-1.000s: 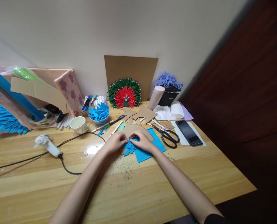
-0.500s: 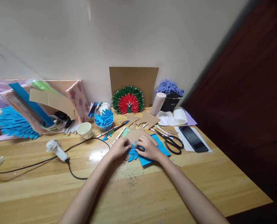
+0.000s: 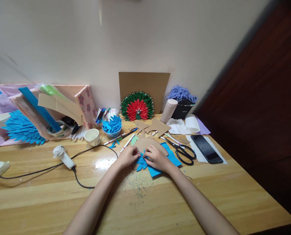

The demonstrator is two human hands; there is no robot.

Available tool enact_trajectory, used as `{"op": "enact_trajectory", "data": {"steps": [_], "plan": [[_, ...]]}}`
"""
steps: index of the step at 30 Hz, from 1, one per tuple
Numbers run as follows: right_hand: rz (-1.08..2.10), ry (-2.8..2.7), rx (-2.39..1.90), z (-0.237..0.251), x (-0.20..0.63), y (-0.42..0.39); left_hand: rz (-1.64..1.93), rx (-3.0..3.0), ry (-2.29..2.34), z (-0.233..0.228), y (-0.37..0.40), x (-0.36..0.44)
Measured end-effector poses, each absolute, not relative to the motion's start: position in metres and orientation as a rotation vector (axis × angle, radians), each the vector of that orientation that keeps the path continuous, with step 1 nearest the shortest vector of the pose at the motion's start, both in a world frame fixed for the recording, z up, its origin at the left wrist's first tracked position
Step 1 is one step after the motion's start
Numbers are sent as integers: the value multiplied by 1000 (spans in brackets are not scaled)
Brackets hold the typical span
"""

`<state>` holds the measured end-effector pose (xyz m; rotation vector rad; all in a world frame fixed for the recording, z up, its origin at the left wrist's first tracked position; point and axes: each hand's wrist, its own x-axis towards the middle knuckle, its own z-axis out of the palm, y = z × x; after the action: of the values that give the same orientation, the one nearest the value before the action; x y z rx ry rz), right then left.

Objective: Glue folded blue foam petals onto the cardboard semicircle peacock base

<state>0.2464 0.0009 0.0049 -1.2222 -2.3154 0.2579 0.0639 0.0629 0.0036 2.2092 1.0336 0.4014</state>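
A rounded cardboard piece (image 3: 148,143) lies in front of me on the table. At its near edge is a fan of blue paper petals (image 3: 141,164). My left hand (image 3: 130,156) has its thumb and fingers pinched at the left side of the fan. From the right, my right hand (image 3: 156,158) curls its fingers onto the same petals, its fingertips close to those of my left. Under and beside my right hand lies a blue sheet (image 3: 174,159). The exact petal between the fingers is too small to make out.
Black-handled scissors (image 3: 184,153) and a phone (image 3: 206,148) lie to the right. Behind stand a bowl of blue paper pieces (image 3: 112,125), a paper cup (image 3: 92,137) and a red-green peacock (image 3: 137,107). A corded glue gun (image 3: 64,157) is at left.
The view has shifted slightly, so everything appears a little further right and lower. My hands stay at the blue petals with almost no change in their grip.
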Motion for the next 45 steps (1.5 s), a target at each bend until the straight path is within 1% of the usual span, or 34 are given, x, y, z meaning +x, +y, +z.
{"op": "enact_trajectory", "data": {"steps": [7,16,27,38,45], "plan": [[221,-2350,-1237,3,247,2,429,2224,1037,5,62,65],[310,-2273,-1245,2,249,2,450,2195,1024,0,62,65],[327,-2228,-1259,-3,248,3,391,2133,1023,3,65,63],[347,-2198,-1253,-1,247,3,497,2058,1051,-2,65,66],[373,-2177,-1261,-4,246,4,440,2087,1047,0,63,67]]}}
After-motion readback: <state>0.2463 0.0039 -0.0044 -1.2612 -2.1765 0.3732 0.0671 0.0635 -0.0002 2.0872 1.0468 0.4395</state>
